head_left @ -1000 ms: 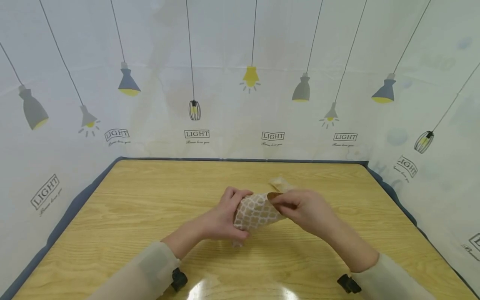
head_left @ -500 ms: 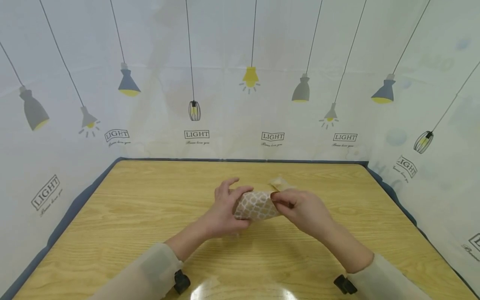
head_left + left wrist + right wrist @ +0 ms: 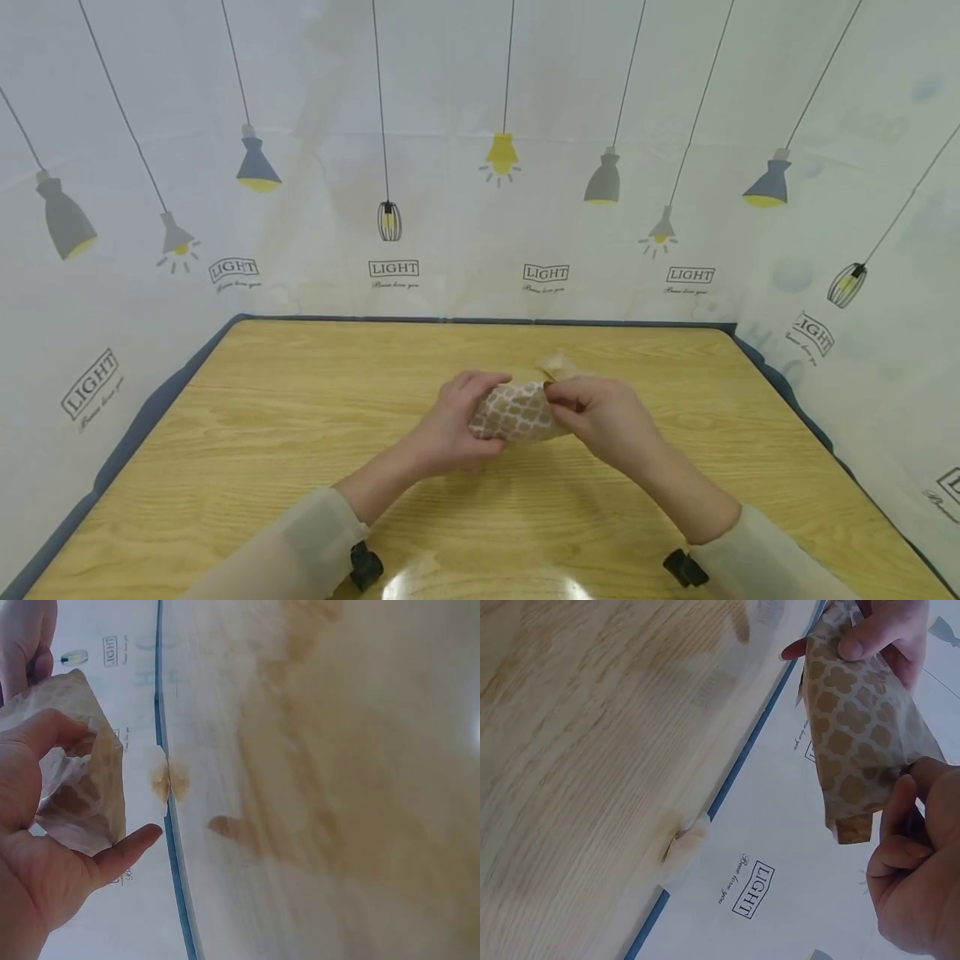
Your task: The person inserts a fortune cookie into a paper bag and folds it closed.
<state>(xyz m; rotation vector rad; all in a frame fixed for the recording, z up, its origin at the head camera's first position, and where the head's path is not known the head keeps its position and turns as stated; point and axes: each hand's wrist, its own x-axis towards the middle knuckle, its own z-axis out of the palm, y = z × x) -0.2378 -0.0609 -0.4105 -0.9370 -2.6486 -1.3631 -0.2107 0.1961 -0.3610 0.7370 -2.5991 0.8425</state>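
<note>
Both hands close again on the patterned paper bag

The left hand [image 3: 453, 417], fingers lifted half a second ago, now curls round the patterned paper bag [image 3: 517, 411] above the table [image 3: 247, 433]; the right hand [image 3: 603, 417] still pinches its end. Beyond lies a crumpled scrap [image 3: 558, 364].

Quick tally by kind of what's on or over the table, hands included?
Brown paper bag with white lattice pattern: 1
Small pale crumpled wrapper piece on the wooden table, behind the bag: 1
Hands: 2, left hand and right hand, both holding the bag
Total: 4
</note>
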